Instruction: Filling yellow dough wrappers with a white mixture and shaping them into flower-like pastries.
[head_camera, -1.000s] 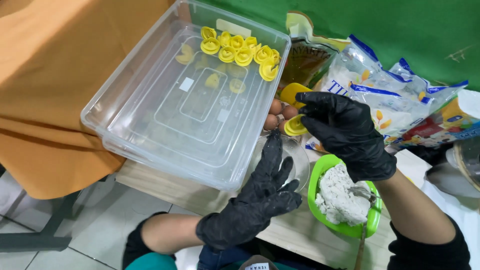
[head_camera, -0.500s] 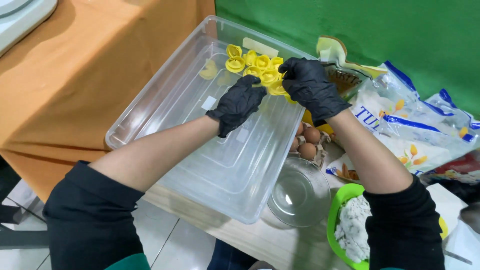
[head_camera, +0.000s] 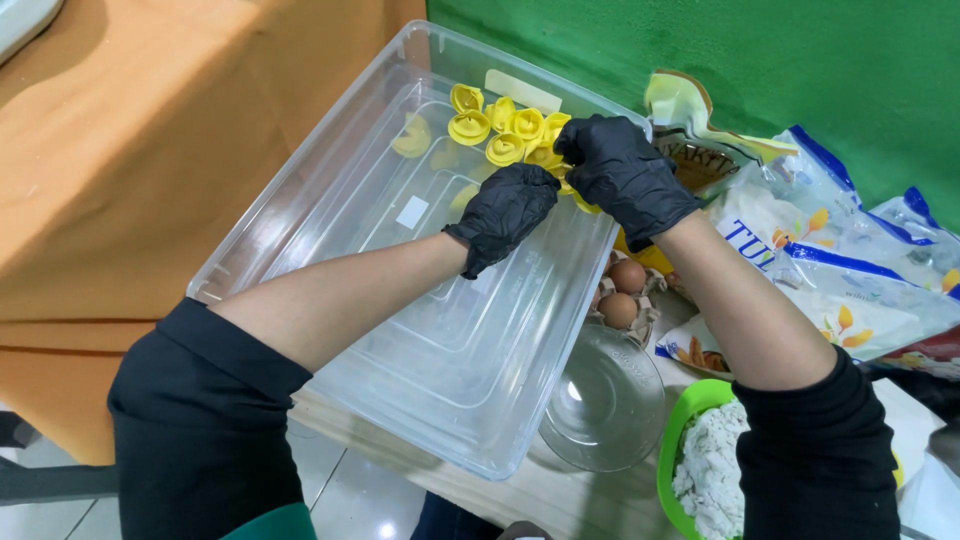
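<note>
Both my hands wear black gloves and reach into a clear plastic tub (head_camera: 300, 230). Several yellow folded dough pieces (head_camera: 480, 125) lie in a row at the tub's far end. My left hand (head_camera: 505, 210) is curled just below that row, fingertips touching a piece at its right end. My right hand (head_camera: 620, 170) is closed over the right end of the row, with yellow dough showing under its fingers. What exactly each hand grips is partly hidden by the gloves.
An orange cloth (head_camera: 120, 150) covers the table to the left. Right of the tub sit brown eggs (head_camera: 622, 295) in a carton, a glass bowl (head_camera: 605, 400), a green bowl (head_camera: 685, 420) of white filling, flour bags (head_camera: 840, 270), and a green wall (head_camera: 800, 60) behind.
A second ago my right hand held yellow pieces beside the tub with the left hand low. Both hands have since moved into the tub's far end and closed in on the row.
</note>
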